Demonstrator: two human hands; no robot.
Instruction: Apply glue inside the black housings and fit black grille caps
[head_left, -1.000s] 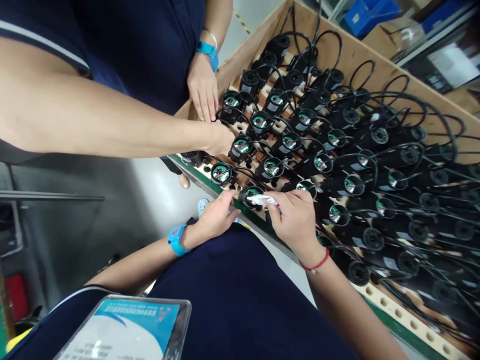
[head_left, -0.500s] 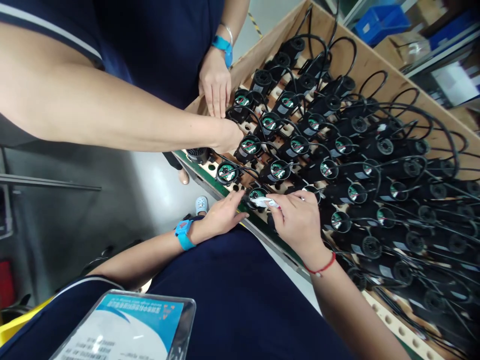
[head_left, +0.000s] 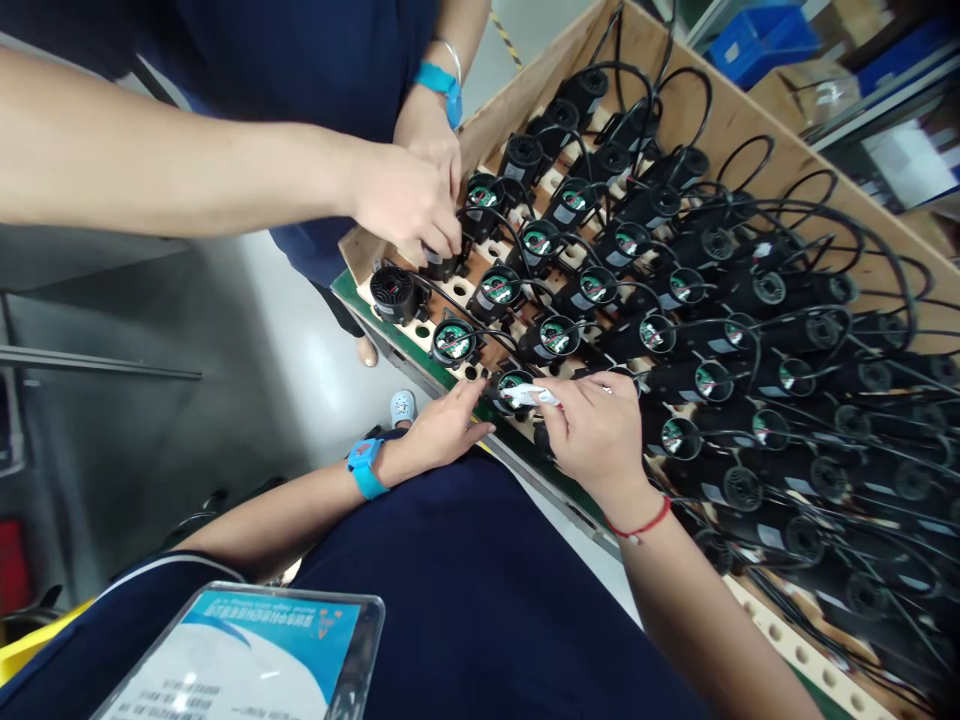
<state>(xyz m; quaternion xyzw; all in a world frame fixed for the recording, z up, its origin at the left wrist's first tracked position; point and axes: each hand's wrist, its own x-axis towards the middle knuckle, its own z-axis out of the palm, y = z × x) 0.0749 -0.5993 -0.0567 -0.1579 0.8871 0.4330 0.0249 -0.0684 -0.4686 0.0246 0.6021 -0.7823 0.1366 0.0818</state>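
Observation:
My right hand (head_left: pixel 598 430) pinches a small white tube (head_left: pixel 535 396), whose tip is over the open end of a black cylindrical housing (head_left: pixel 513 382). A green circuit board and thin wires show inside that housing. On its near side my left hand (head_left: pixel 450 425) lies with fingers stretched out, fingertips at the housing's edge and nothing in the hand. Another open black housing (head_left: pixel 453 342) with a green board stands just beyond my left fingertips. Exactly where the tube's tip touches is too small to tell.
Rows of black housings (head_left: pixel 660 335) with looping black cables fill a wooden crate (head_left: pixel 750 120). Across from me, a co-worker's hand (head_left: pixel 409 205) is on a housing near the crate's left corner. A slatted black housing (head_left: pixel 394 292) stands at that corner. Blue bins (head_left: pixel 765 45) sit behind.
The co-worker's reaching hand has drawn back up and left to a housing near the corner, uncovering the slatted one. My hands have hardly moved; the tube stays over the same housing.

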